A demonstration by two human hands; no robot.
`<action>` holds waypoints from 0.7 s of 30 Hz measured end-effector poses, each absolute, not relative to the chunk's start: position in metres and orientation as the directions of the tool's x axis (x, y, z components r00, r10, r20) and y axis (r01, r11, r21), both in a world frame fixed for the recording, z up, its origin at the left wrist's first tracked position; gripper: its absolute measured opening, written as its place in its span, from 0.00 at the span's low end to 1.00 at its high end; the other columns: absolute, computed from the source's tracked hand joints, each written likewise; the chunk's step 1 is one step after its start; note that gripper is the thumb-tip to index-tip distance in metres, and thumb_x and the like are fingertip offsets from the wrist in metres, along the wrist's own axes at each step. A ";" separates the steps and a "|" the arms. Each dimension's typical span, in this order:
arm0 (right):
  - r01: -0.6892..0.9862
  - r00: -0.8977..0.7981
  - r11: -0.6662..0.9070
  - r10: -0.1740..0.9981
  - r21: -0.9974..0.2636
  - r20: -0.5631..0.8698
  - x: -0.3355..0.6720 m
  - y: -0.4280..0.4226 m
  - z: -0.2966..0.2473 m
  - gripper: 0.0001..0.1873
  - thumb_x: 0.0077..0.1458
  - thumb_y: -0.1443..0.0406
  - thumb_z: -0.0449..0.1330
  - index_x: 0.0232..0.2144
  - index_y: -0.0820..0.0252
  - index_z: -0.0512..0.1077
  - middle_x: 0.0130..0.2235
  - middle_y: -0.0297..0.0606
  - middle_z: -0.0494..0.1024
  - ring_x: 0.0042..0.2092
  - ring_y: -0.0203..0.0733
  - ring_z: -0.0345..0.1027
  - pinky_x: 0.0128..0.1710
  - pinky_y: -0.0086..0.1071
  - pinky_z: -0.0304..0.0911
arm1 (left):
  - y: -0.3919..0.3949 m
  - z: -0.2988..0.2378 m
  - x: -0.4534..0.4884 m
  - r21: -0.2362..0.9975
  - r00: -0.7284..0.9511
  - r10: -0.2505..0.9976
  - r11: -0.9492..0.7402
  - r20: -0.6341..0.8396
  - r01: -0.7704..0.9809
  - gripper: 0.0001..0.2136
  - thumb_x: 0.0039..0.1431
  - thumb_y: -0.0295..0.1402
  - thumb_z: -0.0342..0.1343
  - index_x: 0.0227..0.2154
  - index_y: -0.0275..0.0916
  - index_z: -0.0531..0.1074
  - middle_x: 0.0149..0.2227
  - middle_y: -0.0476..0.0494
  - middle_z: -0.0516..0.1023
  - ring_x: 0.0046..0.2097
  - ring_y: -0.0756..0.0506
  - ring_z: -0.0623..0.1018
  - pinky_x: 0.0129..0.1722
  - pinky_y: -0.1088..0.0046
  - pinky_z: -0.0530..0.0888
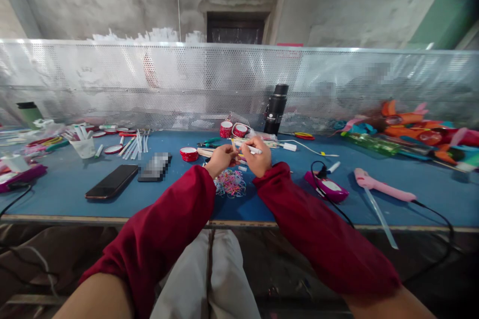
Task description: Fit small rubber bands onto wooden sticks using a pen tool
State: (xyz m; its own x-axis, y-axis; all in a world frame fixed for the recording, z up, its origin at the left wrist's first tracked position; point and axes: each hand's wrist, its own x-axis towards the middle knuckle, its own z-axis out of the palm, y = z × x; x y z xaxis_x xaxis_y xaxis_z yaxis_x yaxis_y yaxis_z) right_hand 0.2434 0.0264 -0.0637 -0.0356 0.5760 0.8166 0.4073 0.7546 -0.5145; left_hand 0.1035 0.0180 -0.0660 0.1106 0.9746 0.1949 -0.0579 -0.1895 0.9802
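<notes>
Both hands meet over the blue table, fingers pinched close together. My left hand [222,159] is closed on a small pale strip [234,146], whose exact kind is too small to tell. In my right hand [259,157] is a white marker pen [254,149], held slantwise with its tip end toward the left hand. Just below the hands lies a pile of small colourful rubber bands [231,184]. A red tape roll [189,153] sits left of my left hand. Behind the fingers are more red tape rolls [226,129].
Two phones, a dark phone [112,182] and another phone [154,167], lie at left near a cup of pens [83,148]. At right are a purple device [327,187] and a corded pink glue gun [389,188]. A black thermos [276,109] stands by the perforated metal screen [168,84].
</notes>
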 end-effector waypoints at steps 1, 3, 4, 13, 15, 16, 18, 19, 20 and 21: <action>0.397 -0.044 0.759 0.578 -0.517 0.815 0.243 0.026 -0.064 0.07 0.56 0.58 0.56 0.28 0.53 0.67 0.28 0.34 0.78 0.29 0.41 0.71 0.31 0.36 0.64 | 0.018 -0.066 0.104 0.980 0.113 0.975 -0.188 0.194 -0.057 0.08 0.56 0.30 0.61 0.26 0.34 0.68 0.22 0.49 0.74 0.22 0.53 0.74 0.23 0.80 0.67; 0.394 -0.044 0.762 0.575 -0.514 0.817 0.243 0.027 -0.064 0.07 0.56 0.59 0.56 0.28 0.53 0.67 0.28 0.33 0.78 0.29 0.41 0.70 0.31 0.36 0.64 | 0.018 -0.066 0.104 0.981 0.109 0.976 -0.183 0.188 -0.058 0.08 0.56 0.30 0.60 0.26 0.34 0.68 0.22 0.49 0.74 0.22 0.53 0.74 0.23 0.79 0.68; 0.404 -0.038 0.759 0.571 -0.510 0.820 0.243 0.027 -0.064 0.07 0.56 0.59 0.56 0.28 0.53 0.67 0.28 0.34 0.78 0.29 0.41 0.70 0.31 0.36 0.63 | 0.017 -0.066 0.104 0.982 0.105 0.977 -0.180 0.186 -0.058 0.07 0.56 0.30 0.60 0.27 0.34 0.68 0.22 0.49 0.74 0.22 0.53 0.74 0.23 0.79 0.68; 0.400 -0.043 0.756 0.580 -0.518 0.814 0.242 0.028 -0.065 0.07 0.56 0.59 0.56 0.28 0.53 0.67 0.28 0.33 0.78 0.29 0.41 0.70 0.31 0.35 0.64 | 0.015 -0.064 0.104 0.983 0.105 0.978 -0.175 0.179 -0.054 0.10 0.54 0.32 0.62 0.25 0.35 0.67 0.21 0.50 0.73 0.21 0.53 0.73 0.23 0.79 0.67; 0.410 -0.031 0.756 0.570 -0.510 0.821 0.243 0.028 -0.065 0.07 0.56 0.59 0.56 0.28 0.53 0.67 0.28 0.33 0.78 0.29 0.41 0.70 0.31 0.35 0.64 | 0.015 -0.064 0.104 0.983 0.098 0.979 -0.173 0.178 -0.054 0.09 0.55 0.31 0.61 0.26 0.35 0.67 0.22 0.49 0.74 0.22 0.53 0.73 0.24 0.79 0.69; 0.415 -0.024 0.757 0.564 -0.505 0.825 0.243 0.028 -0.065 0.07 0.56 0.59 0.57 0.28 0.54 0.67 0.28 0.33 0.78 0.29 0.41 0.70 0.31 0.35 0.64 | 0.015 -0.064 0.104 0.983 0.098 0.979 -0.174 0.178 -0.055 0.08 0.56 0.30 0.61 0.27 0.34 0.68 0.23 0.49 0.74 0.22 0.53 0.74 0.24 0.78 0.69; 0.411 -0.021 0.763 0.555 -0.499 0.831 0.243 0.029 -0.065 0.07 0.56 0.60 0.57 0.28 0.54 0.67 0.28 0.34 0.78 0.29 0.41 0.70 0.31 0.35 0.64 | 0.016 -0.064 0.104 0.983 0.105 0.978 -0.176 0.182 -0.059 0.07 0.56 0.30 0.60 0.27 0.34 0.68 0.22 0.49 0.74 0.22 0.53 0.73 0.23 0.79 0.68; 0.406 -0.026 0.766 0.554 -0.498 0.832 0.243 0.029 -0.065 0.07 0.56 0.60 0.57 0.28 0.54 0.67 0.28 0.34 0.78 0.29 0.41 0.70 0.31 0.35 0.64 | 0.016 -0.064 0.104 0.982 0.110 0.977 -0.176 0.183 -0.064 0.08 0.56 0.30 0.60 0.26 0.34 0.67 0.22 0.49 0.74 0.22 0.53 0.73 0.23 0.80 0.67; 0.401 -0.033 0.769 0.554 -0.497 0.832 0.243 0.029 -0.065 0.07 0.56 0.60 0.57 0.28 0.54 0.67 0.28 0.33 0.78 0.29 0.40 0.71 0.31 0.35 0.64 | 0.016 -0.064 0.104 0.982 0.113 0.977 -0.174 0.181 -0.068 0.08 0.56 0.30 0.60 0.26 0.34 0.67 0.21 0.50 0.73 0.22 0.53 0.73 0.22 0.80 0.67; 0.398 -0.038 0.771 0.555 -0.497 0.831 0.243 0.029 -0.065 0.07 0.56 0.60 0.57 0.28 0.54 0.67 0.28 0.33 0.78 0.29 0.40 0.71 0.30 0.34 0.64 | 0.016 -0.064 0.104 0.983 0.114 0.977 -0.172 0.179 -0.070 0.09 0.56 0.30 0.61 0.26 0.34 0.67 0.21 0.50 0.72 0.21 0.53 0.73 0.22 0.80 0.66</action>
State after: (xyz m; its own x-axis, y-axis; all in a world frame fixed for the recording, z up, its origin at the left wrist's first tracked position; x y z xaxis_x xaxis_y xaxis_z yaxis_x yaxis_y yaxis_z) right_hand 0.2428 0.0289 -0.0647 -0.0379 0.5554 0.8307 0.3981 0.7709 -0.4972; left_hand 0.1044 0.0158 -0.0642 0.1144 0.9772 0.1789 -0.0704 -0.1716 0.9826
